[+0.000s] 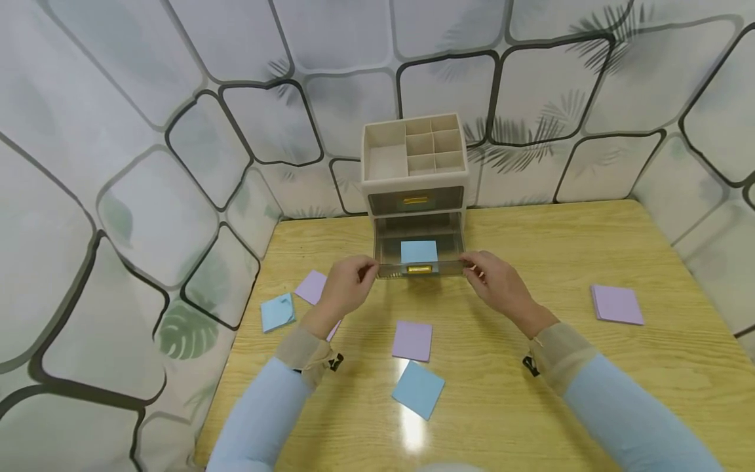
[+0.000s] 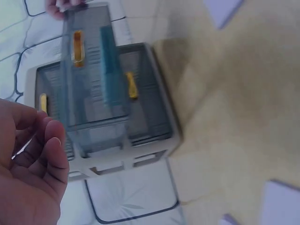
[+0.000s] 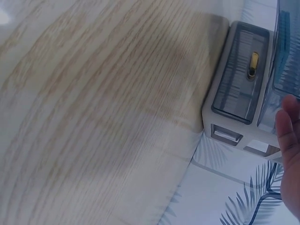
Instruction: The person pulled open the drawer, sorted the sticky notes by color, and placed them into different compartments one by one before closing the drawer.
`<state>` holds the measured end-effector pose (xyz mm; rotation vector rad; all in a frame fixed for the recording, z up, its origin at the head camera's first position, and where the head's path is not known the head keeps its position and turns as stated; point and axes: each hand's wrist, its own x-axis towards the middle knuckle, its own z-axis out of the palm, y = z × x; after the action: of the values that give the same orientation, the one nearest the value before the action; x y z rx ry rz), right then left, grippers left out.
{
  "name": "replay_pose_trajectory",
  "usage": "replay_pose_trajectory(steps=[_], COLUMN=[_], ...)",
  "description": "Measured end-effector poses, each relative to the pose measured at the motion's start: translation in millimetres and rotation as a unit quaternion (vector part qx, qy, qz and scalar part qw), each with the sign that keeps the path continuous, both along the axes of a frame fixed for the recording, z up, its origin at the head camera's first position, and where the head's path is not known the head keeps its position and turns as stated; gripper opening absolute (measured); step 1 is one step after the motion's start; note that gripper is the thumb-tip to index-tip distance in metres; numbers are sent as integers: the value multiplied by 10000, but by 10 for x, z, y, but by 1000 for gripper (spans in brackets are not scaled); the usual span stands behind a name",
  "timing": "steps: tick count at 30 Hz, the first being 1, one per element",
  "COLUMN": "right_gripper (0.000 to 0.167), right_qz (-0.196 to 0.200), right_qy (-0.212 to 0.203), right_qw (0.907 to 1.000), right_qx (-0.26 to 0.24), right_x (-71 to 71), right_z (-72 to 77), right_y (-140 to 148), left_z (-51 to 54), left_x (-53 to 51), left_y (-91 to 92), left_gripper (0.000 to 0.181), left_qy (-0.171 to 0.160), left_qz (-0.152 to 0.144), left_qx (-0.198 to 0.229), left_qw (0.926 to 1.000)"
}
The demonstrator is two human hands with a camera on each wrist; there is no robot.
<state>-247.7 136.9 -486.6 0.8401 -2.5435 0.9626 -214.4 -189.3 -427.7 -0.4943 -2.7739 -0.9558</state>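
A beige desktop drawer cabinet (image 1: 385,162) stands at the back of the table, its clear middle drawer (image 1: 390,270) pulled out. Inside the drawer lies a light-blue square of paper (image 1: 419,250), behind the gold handle (image 1: 419,269). My left hand (image 1: 347,283) holds the drawer's front left corner with curled fingers, and the left wrist view shows its fingertips (image 2: 55,146) beside the drawer front. At the front right corner, my right hand (image 1: 498,283) pinches the drawer edge. Only part of that hand (image 3: 291,140) shows in the right wrist view.
Lilac paper squares lie in front of the cabinet (image 1: 412,341), by the left arm (image 1: 310,287) and at far right as a pad (image 1: 617,304). Blue squares rest near the front (image 1: 418,390) and at left (image 1: 278,313). Patterned walls surround the wooden table (image 1: 501,406).
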Motion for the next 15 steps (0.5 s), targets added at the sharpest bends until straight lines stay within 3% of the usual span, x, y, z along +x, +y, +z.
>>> replay_pose_trajectory(steps=[8,15], right_gripper=[33,35], right_qz=[-116,-114], right_qy=[-162,5], right_qw=[9998,9999], right_qx=[80,18], right_x=[24,41], right_z=[4,14], right_y=[1,-7], left_z=[-433,-708], left_x=[565,921], left_y=[-101,-25], left_gripper=[17,19], left_qy=[-861,-1301], left_qz=[42,-71], left_qx=[-103,-288], left_qw=[9962,9911])
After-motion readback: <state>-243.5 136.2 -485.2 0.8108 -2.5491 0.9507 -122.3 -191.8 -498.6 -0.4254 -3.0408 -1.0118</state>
